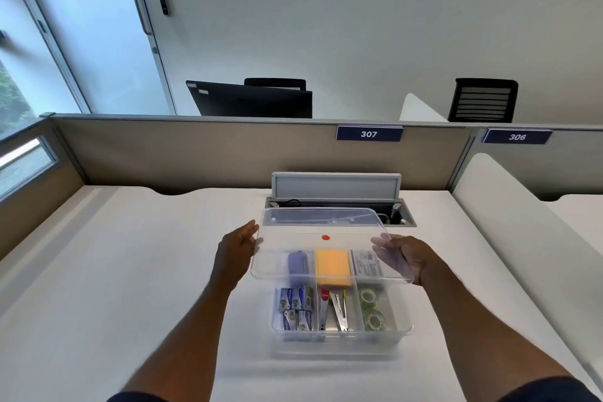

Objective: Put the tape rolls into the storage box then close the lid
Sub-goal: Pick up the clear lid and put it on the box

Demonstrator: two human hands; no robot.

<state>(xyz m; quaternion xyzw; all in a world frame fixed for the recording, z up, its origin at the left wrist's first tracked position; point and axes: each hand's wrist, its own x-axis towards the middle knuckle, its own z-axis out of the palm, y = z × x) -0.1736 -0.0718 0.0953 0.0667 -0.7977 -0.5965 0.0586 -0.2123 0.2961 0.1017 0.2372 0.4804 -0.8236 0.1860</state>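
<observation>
A clear plastic storage box (339,338) stands on the white desk, split into several compartments. Two clear tape rolls (372,308) lie in its near right compartment. I hold the clear lid (326,225), marked with a red dot, tilted in the air above the far half of the box. My left hand (236,248) grips the lid's left edge and my right hand (409,256) grips its right edge. Through the lid I see a purple item, an orange pad and a printed packet in the far compartments.
Staple boxes (297,307) and metal staplers (334,308) fill the other near compartments. An open cable hatch (336,188) sits in the desk just behind the lid. Beige partitions with signs 307 and 306 wall the desk (130,271); a glass door stands far left.
</observation>
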